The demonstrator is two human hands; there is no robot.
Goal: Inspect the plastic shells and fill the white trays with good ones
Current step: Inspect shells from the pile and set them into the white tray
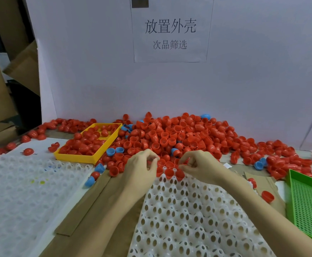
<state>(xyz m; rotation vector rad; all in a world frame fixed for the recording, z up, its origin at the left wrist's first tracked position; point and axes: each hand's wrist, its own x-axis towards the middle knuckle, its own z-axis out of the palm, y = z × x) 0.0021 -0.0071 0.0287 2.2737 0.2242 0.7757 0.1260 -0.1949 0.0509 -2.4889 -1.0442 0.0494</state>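
Glossy red plastic shells [172, 138], matt white tray [188, 210] w/ holes, cardboard underneath [95, 197]

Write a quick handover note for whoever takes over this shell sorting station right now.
Left hand and right hand: each pinching a red shell at the far edge of the white tray.
Shell pile: mostly red, a few blue, against the back board.
Yellow tray: holds red shells.
Green tray: right edge, nothing visible in it.
Done: a few shells seated in the tray's far row.
Left: nearly all pockets, plus the second white tray on the left.
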